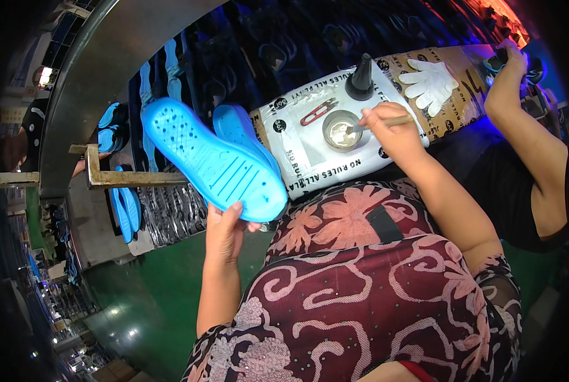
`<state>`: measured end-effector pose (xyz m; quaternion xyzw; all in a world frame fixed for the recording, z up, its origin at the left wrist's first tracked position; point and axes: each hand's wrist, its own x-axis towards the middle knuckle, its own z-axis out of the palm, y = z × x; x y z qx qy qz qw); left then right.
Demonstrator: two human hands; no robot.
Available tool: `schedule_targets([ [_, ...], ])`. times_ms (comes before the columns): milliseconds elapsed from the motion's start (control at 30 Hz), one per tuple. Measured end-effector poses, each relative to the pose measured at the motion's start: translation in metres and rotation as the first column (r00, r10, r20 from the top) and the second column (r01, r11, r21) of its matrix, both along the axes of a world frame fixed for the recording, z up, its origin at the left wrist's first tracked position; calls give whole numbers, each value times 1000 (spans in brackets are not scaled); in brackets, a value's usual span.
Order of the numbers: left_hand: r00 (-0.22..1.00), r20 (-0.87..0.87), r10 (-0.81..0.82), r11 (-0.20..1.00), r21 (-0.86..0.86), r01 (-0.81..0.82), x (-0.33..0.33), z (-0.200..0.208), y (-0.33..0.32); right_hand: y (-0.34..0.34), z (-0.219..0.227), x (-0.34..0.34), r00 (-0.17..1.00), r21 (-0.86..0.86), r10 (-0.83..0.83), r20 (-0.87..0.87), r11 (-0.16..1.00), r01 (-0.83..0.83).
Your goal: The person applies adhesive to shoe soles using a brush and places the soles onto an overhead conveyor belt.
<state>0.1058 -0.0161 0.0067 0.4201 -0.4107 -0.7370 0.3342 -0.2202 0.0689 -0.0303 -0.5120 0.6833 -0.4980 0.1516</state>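
My left hand (225,228) grips a bright blue shoe sole (198,156) by its near end, thumb on the upper face. Grooves and small holes mark that face. A second blue sole (233,124) lies partly hidden behind it. My right hand (394,132) is closed round the handle of a brush (397,120), whose lower end dips into a round metal cup (341,141) with whitish paste inside. The cup stands on a white printed sheet (322,170). Beside the cup lies a red-handled cutter (318,113), and a black cone-tipped bottle (361,79) stands behind it.
A white glove (428,86) rests on brown cardboard (462,70) to the right. Another person's arm (520,121) reaches in at the far right. A metal bracket (125,178) juts out on the left, with more blue soles (126,210) beyond it. Dark racks stretch along the back.
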Motion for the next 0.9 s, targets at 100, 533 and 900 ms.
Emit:
schedule_targets([
  [100, 976, 169, 138, 973, -205, -102, -28, 2, 14, 9, 15, 2, 952, -7, -78, 296, 996, 83],
  [533, 982, 176, 70, 822, -568, 43, -87, 13, 21, 29, 76, 39, 977, -281, 185, -105, 937, -207],
  [900, 981, 141, 131, 450, -891, 69, -90, 9, 21, 32, 71, 37, 974, -263, 151, -171, 945, -192],
])
